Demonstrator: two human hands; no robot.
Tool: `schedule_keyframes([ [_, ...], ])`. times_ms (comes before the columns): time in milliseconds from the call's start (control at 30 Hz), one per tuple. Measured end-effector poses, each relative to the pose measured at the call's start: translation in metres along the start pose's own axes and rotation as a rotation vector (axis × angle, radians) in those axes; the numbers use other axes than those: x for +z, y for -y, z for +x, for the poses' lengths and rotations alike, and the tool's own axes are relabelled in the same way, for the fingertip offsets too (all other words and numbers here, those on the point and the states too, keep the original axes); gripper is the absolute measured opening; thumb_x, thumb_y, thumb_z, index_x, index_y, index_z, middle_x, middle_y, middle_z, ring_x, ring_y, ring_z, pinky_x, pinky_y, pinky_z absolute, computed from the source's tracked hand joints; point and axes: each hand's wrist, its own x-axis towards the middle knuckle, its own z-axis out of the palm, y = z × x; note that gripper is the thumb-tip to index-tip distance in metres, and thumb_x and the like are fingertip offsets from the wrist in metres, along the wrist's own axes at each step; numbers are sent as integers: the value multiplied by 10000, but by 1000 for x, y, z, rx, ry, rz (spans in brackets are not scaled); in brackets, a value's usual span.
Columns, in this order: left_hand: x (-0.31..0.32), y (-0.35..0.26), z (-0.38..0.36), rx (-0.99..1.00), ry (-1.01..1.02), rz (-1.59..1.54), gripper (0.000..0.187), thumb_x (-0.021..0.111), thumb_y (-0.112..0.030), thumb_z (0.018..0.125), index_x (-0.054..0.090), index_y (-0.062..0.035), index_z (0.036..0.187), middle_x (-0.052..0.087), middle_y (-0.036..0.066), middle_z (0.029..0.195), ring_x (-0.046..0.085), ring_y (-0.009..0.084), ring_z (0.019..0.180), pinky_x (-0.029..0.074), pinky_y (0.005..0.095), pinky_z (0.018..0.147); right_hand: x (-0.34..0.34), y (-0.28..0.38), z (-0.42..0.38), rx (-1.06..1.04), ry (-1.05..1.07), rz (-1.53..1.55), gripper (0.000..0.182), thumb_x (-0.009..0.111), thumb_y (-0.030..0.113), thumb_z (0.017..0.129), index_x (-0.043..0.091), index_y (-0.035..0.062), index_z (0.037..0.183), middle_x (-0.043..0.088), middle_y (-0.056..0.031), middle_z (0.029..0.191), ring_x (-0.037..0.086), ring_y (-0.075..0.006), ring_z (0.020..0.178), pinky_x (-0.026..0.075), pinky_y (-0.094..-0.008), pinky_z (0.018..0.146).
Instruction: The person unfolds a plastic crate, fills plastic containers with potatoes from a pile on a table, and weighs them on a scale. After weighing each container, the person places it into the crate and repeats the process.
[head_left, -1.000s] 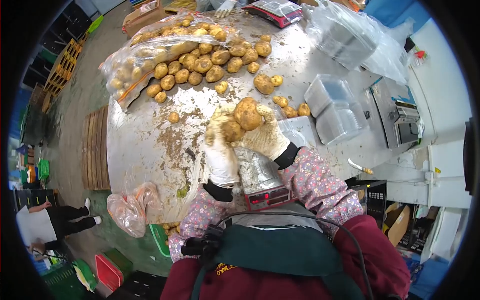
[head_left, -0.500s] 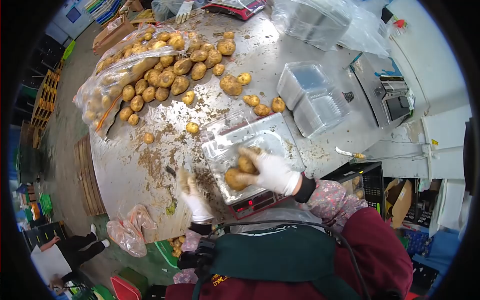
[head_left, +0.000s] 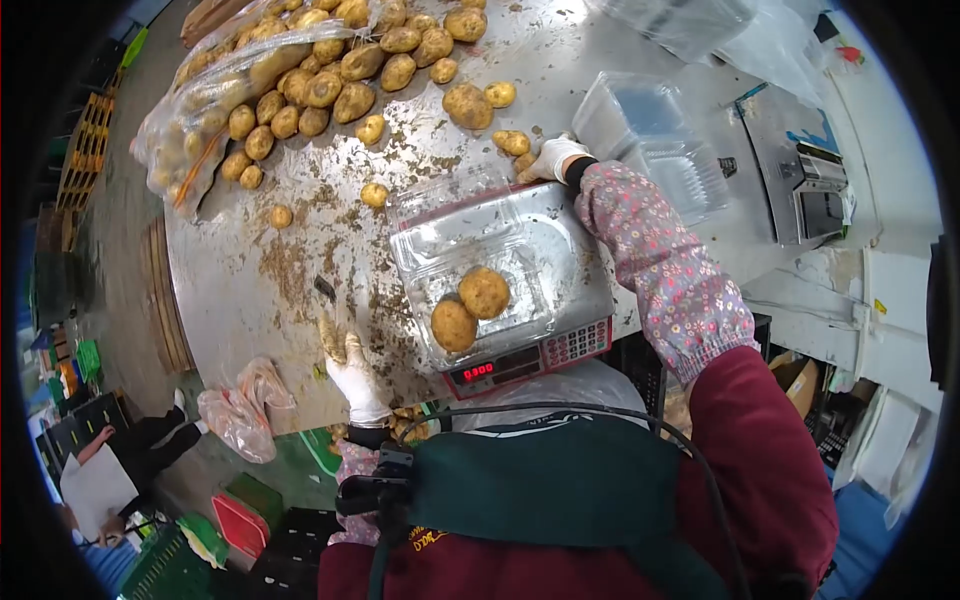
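Two potatoes (head_left: 470, 308) lie in a clear plastic tray (head_left: 520, 262) on the red and silver scale (head_left: 580, 345), whose red display is lit. My right hand (head_left: 553, 158), in a white glove, reaches past the scale's far edge to small potatoes (head_left: 512, 142); its fingers close around one at the edge of the group. My left hand (head_left: 352, 375), in a soiled white glove, is left of the scale over the table, fingers apart and holding nothing. A small dark object (head_left: 324, 288) lies just beyond its fingertips.
A torn plastic bag of potatoes (head_left: 200, 115) spills over the table's far left. Clear containers (head_left: 655, 135) stand to the right of my right hand, near a metal device (head_left: 800, 185). A crumpled pink bag (head_left: 245, 410) hangs at the left table edge. A person (head_left: 120, 470) is at lower left.
My right hand has let go of the two potatoes in the tray and moved away to the small potatoes beyond the scale. The display has changed, and the view has shifted.
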Motion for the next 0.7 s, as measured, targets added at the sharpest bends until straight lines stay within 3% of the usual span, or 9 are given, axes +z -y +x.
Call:
schedule_keyframes([
  [133,1,5,0,235,10,0,455,533,-29,979,440,49,1418,523,128,1407,543,190,1211,410,323,1057,4,-7,21,-51,9,-4,770,692,642,705,678,77,1227,678,-223,1158,635,-340,1137,459,-423,987],
  [200,10,-5,-8,268,-14,-87,428,529,-27,979,469,52,1396,539,142,1391,535,204,1232,397,337,1073,9,-25,36,-49,65,643,756,686,672,708,701,68,1163,710,-174,987,667,-298,1011,494,-423,881],
  [233,12,-9,-10,269,-13,-96,428,529,-27,979,469,52,1396,539,142,1391,535,204,1232,397,337,1073,-10,-25,9,-17,172,998,551,647,618,811,688,71,857,606,-31,726,595,-138,748,507,-320,662],
  [267,15,-12,-11,272,-8,-20,408,527,-27,979,489,54,1377,548,148,1380,539,210,1229,395,341,1074,-21,-26,-11,-125,190,1353,491,599,611,866,628,121,868,541,14,696,532,-89,665,460,-262,552],
  [300,19,-14,-12,276,-2,56,388,525,-27,980,508,57,1358,558,155,1369,542,217,1227,393,344,1076,-22,-27,-21,-219,117,1602,535,567,592,893,597,94,1083,604,-35,855,617,-138,754,535,-322,613],
  [333,24,-15,-12,276,6,44,388,525,-27,980,508,57,1358,558,155,1369,542,217,1227,393,344,1076,-38,-25,-50,-284,169,1869,717,531,622,884,502,45,1310,560,-185,1287,596,-321,1153,519,-559,882],
  [400,34,-16,-12,379,109,13,357,524,-29,980,536,63,1324,575,161,1347,546,225,1225,389,347,1080,-45,-32,-86,-484,620,2400,717,533,588,881,490,27,1326,511,-232,1356,524,-391,1260,466,-652,923],
  [533,57,-39,-24,620,257,128,400,606,-65,939,552,24,1325,565,171,1327,505,266,1274,381,381,1092,-38,-33,-135,-716,785,2399,722,524,578,886,482,21,1343,539,-229,1327,528,-391,1246,457,-622,959],
  [700,87,-78,-51,936,482,808,732,798,-284,749,520,-175,1417,387,141,1515,286,358,1430,159,500,1187,-9,-20,-183,-995,41,1046,683,675,478,857,478,91,1383,482,-144,1406,447,-277,1329,300,-443,1151],
])
